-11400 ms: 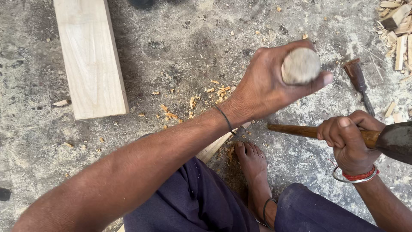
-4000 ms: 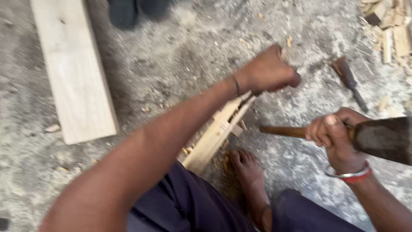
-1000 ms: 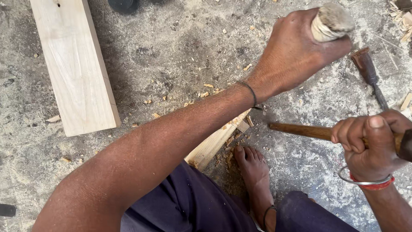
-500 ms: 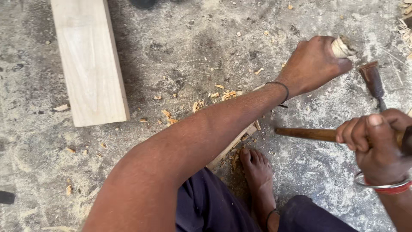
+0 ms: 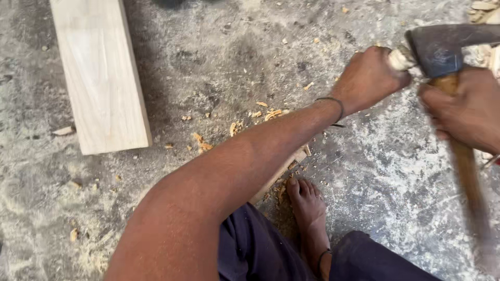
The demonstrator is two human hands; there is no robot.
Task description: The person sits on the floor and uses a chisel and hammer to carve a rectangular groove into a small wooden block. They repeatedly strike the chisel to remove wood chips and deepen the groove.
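My left hand [image 5: 367, 78] is closed around a wooden-handled chisel; only its pale round butt [image 5: 400, 59] shows beyond my fingers. My right hand [image 5: 466, 112] grips the brown wooden handle of a hammer [image 5: 442, 49], whose dark metal head sits right against the chisel's butt. A narrow light wood workpiece [image 5: 281, 171] lies on the floor under my left forearm, mostly hidden, with my bare foot [image 5: 307, 205] resting beside its end. The chisel's blade is out of sight behind my hand.
A wide pale plank [image 5: 99, 73] lies on the grey concrete floor [image 5: 219, 62] at the upper left. Wood chips [image 5: 239, 125] and sawdust are scattered around the middle. Offcuts [image 5: 482, 8] sit at the top right corner.
My right hand has swung the hammer up and over, bringing its head down onto the chisel's butt. My left hand has dropped lower and to the right with the chisel.
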